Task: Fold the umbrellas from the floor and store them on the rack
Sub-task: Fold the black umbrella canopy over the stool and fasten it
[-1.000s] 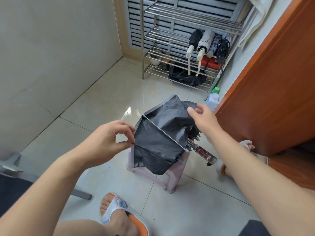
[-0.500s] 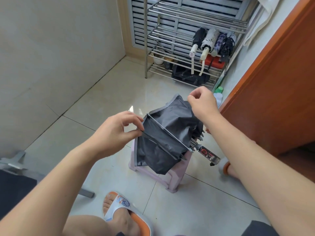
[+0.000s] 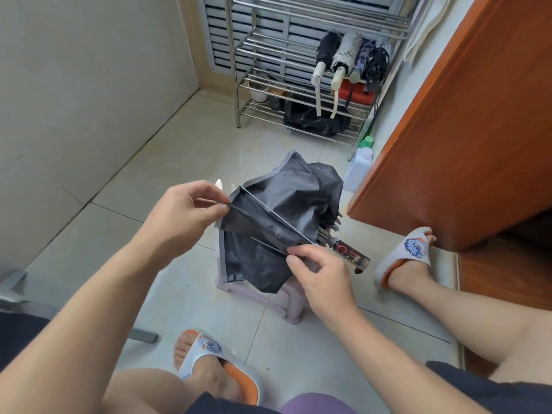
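Observation:
A half-collapsed black umbrella (image 3: pixel 286 204) with a grey hem lies across a small pale pink stool (image 3: pixel 277 300); its dark handle with red marks (image 3: pixel 349 253) points right. My left hand (image 3: pixel 185 213) pinches the outer edge of one canopy fold at the left. My right hand (image 3: pixel 322 276) pinches the same fold near the ribs, close to the handle. The metal rack (image 3: pixel 268 46) stands at the back, with several folded umbrellas (image 3: pixel 349 58) lying on its middle shelf.
A wooden door (image 3: pixel 466 121) closes off the right side. A white bottle with a green cap (image 3: pixel 363 159) stands by the rack's foot. A black bag (image 3: pixel 316 121) and a red box (image 3: pixel 357 92) sit on lower shelves. My slippered feet are on the tiled floor.
My right hand left the top of the canopy and came down to pinch the fold near the handle. My left hand kept its pinch, and the fold now stretches between both hands.

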